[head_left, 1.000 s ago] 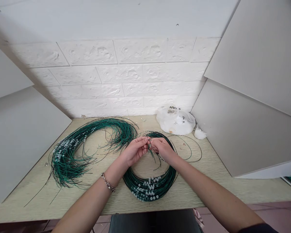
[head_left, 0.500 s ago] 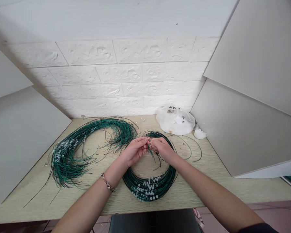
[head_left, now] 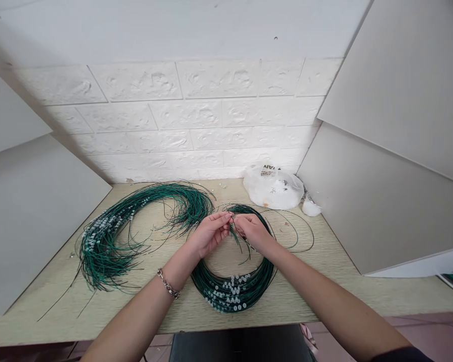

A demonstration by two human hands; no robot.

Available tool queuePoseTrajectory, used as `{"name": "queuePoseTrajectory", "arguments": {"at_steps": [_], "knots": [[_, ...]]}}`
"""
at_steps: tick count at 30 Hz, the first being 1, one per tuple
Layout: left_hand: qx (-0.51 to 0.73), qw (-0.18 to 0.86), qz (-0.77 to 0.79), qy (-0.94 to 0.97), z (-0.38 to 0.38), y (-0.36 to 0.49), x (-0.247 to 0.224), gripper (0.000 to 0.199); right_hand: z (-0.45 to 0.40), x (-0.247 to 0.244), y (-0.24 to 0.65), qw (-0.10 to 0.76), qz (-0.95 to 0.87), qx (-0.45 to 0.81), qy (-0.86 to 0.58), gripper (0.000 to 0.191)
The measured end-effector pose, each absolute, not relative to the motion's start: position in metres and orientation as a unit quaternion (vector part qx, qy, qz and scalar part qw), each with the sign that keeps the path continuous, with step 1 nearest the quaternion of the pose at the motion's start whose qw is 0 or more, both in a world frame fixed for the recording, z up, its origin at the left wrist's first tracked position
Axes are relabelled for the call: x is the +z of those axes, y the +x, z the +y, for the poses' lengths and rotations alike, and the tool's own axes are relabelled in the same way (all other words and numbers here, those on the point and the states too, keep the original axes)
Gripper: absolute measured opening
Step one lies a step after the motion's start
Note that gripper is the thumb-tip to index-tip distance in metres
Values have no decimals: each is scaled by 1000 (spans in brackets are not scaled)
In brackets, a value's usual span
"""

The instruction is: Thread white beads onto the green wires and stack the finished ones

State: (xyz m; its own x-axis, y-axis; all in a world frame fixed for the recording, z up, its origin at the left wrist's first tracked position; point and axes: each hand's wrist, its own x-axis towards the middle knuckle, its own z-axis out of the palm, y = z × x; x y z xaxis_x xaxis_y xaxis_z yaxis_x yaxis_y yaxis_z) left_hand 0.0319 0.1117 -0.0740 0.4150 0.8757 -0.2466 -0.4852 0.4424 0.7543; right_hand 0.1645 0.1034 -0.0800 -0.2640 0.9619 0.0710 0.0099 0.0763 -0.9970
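Observation:
My left hand point(head_left: 214, 232) and my right hand point(head_left: 252, 232) meet fingertip to fingertip above the far side of a coil of green and black wires point(head_left: 232, 289). Both are closed in a pinch on thin wire ends point(head_left: 233, 219); anything smaller between the fingertips is hidden. Small white round pieces sit on the wires along the coil's near side. From beyond my right hand, a loose loop of wire point(head_left: 313, 235) runs out over the tabletop. Short green wire ends hang below my fingers, inside the coil.
A second bundle of green and black wires point(head_left: 109, 236) with white pieces lies curved at the left of the table point(head_left: 302, 306). At the back right stand a clear plastic bag of white contents point(head_left: 274, 191) and a smaller white bundle point(head_left: 311, 206). Grey panels point(head_left: 392, 196) flank both sides.

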Motion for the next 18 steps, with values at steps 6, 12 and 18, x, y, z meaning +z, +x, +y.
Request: {"name": "queuePoseTrajectory", "arguments": {"at_steps": [6,12,18], "knots": [[439,758,355,326,112,34,-75,17,103,-78,165,434,-609,457,-481,25],[451,727,379,355,112,35,-75,18,98,-71,166,415,-677,365,-486,26],[458,681,396,412,112,34,-74,18,97,-73,166,410,-692,341,-487,26]]}}
